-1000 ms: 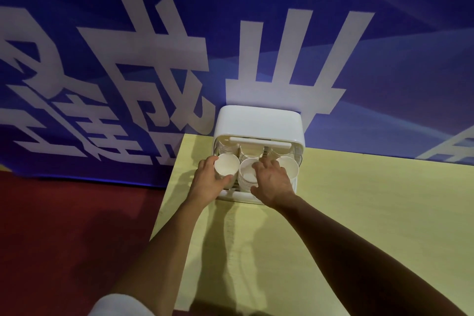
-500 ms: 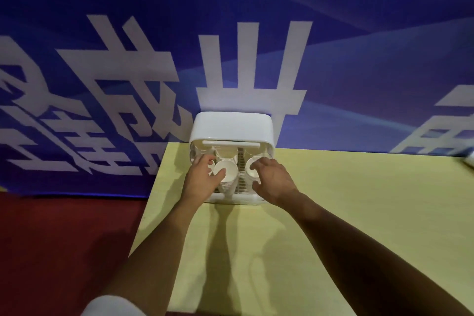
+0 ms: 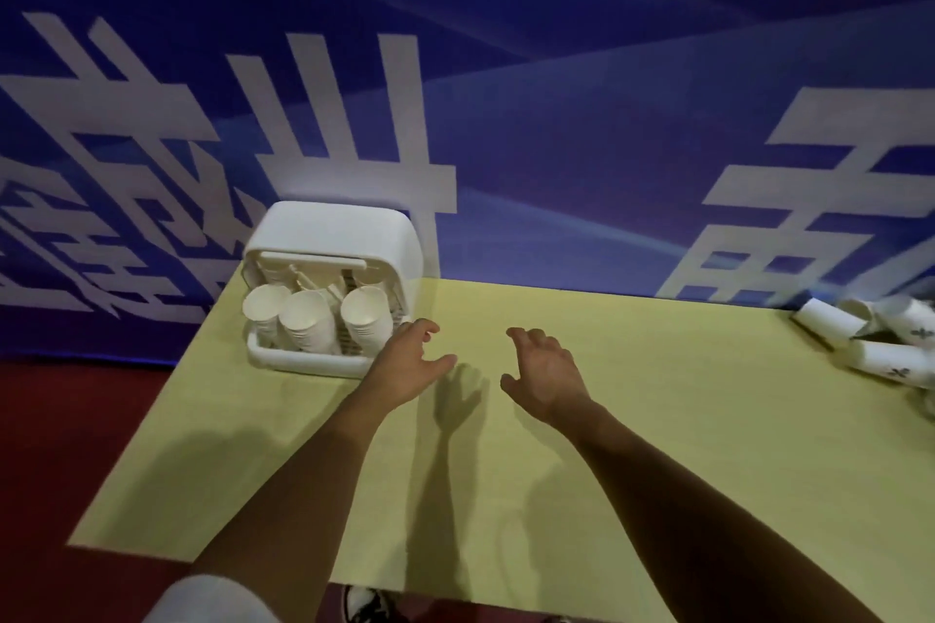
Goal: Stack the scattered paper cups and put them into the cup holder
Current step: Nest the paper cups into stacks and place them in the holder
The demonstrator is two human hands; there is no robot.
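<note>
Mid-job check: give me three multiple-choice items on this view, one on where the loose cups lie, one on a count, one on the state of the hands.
1. Where on the table do the loose cups lie?
A. at its far right edge
B. in its middle
C. at its near left corner

2. How many cup stacks show at the front of the cup holder?
A. one
B. three
C. five

3. What do the left hand and right hand hold?
A. a cup each
B. one stack between them
C. nothing

Answers:
1 A: the cups lie tumbled on their sides at the right edge, far from the holder.
2 B: three open rims stand side by side in the front row.
3 C: both hands are spread and empty above the table.
</note>
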